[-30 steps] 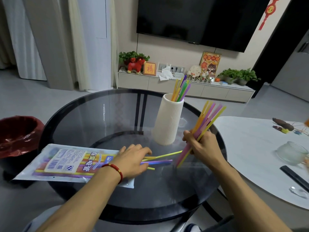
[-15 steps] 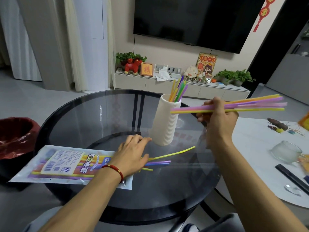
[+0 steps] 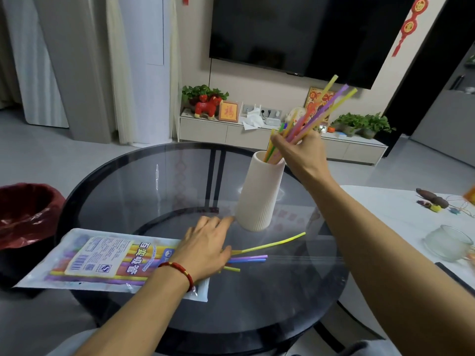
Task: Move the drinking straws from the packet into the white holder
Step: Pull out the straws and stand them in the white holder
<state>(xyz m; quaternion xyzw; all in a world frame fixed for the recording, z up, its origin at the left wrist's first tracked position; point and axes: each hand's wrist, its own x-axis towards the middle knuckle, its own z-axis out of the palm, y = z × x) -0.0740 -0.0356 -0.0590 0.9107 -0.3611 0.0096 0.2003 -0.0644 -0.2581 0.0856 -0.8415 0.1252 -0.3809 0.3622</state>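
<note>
A ribbed white holder (image 3: pixel 259 194) stands upright on the round dark glass table (image 3: pixel 159 186). My right hand (image 3: pixel 299 152) grips a bundle of coloured straws (image 3: pixel 321 110) just above the holder's mouth, their lower ends inside it, their tops slanting up to the right. The straw packet (image 3: pixel 102 263) lies flat at the table's left front. My left hand (image 3: pixel 205 249) rests flat on the packet's open end, fingers spread, one fingertip near the holder's base. Three loose straws (image 3: pixel 272 244) stick out from under that hand across the glass.
A red-lined bin (image 3: pixel 25 214) stands left of the table. To the right is a white table (image 3: pixel 385 214) with a glass jar (image 3: pixel 447 242) and small items. A TV cabinet (image 3: pixel 257 134) with plants runs along the far wall.
My right hand lifted the straw bundle from the glass, swung it level, then tipped it upright and lowered its ends into the holder. The left hand stayed on the packet.
</note>
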